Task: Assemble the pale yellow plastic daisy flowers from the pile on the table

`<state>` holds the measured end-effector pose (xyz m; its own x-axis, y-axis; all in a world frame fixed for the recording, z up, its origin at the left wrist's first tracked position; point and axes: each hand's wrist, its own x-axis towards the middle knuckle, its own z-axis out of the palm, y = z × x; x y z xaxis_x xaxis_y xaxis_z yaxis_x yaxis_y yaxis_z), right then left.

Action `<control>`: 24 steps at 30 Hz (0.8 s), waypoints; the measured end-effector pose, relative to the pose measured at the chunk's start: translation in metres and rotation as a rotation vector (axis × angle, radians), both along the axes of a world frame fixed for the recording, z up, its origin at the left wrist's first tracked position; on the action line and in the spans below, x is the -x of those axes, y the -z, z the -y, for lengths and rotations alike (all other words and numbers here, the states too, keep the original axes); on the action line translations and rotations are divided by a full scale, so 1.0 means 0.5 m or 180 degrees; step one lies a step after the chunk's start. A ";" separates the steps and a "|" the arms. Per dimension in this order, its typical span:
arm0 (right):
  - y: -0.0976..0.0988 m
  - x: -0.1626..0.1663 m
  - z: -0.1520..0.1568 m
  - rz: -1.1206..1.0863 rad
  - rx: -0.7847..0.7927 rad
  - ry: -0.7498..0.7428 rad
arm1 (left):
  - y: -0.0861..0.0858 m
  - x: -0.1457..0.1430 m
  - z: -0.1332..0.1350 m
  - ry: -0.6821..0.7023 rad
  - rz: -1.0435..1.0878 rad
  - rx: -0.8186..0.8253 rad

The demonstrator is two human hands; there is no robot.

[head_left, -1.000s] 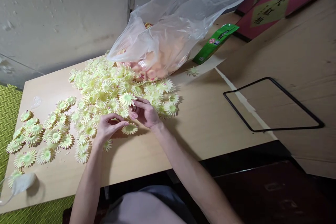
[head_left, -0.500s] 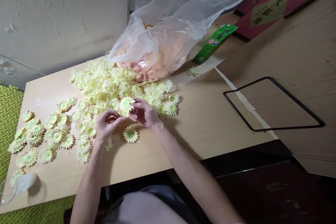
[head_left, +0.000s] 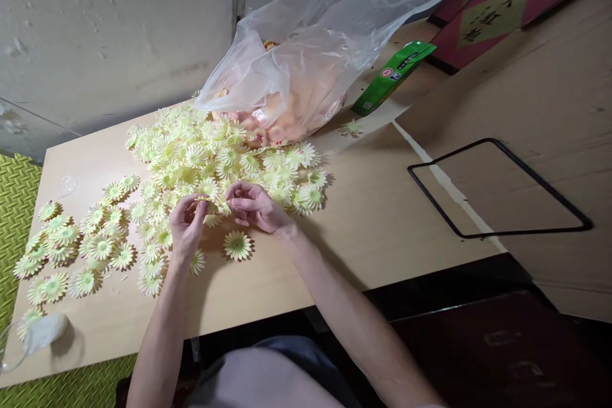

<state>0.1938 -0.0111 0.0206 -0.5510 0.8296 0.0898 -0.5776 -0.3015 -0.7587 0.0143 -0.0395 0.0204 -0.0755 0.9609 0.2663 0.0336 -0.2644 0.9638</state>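
A big heap of pale yellow paper daisy flowers (head_left: pixel 210 153) covers the middle of the light wooden table (head_left: pixel 373 217). My left hand (head_left: pixel 185 224) and my right hand (head_left: pixel 255 207) meet at the heap's near edge, fingers pinched together on one flower (head_left: pixel 213 207) held between them. A single flower (head_left: pixel 238 244) lies flat on the table just below my hands. A looser spread of the same flowers (head_left: pixel 71 248) lies at the left.
A clear plastic bag (head_left: pixel 306 64) with orange-pink pieces stands behind the heap. A green carton (head_left: pixel 392 76) lies to its right. A black wire rectangle (head_left: pixel 497 188) rests on brown cardboard at right. A glass dish (head_left: pixel 29 338) sits at the table's near left corner.
The flower my right hand held up has come down between both hands. My left hand rose from the table to meet it; the single flower stays flat below.
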 end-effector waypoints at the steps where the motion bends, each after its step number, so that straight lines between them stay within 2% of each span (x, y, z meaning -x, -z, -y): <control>1: 0.001 0.001 0.000 0.0026 -0.0045 -0.0042 | -0.003 -0.001 0.000 0.0036 0.0034 0.0096; 4: 0.007 0.005 0.001 0.0156 -0.0221 -0.0186 | -0.012 -0.008 0.001 0.0187 0.0085 0.0382; 8: 0.012 0.010 0.001 0.0383 -0.0391 -0.0195 | -0.015 -0.015 0.000 0.0222 0.0473 0.0598; 13: 0.011 0.008 0.000 0.0296 -0.0424 -0.0222 | -0.015 -0.011 0.001 0.0542 0.0673 0.0862; 24: 0.008 0.007 0.000 0.0473 -0.0552 -0.0181 | -0.012 -0.009 0.001 0.0621 0.0804 0.0872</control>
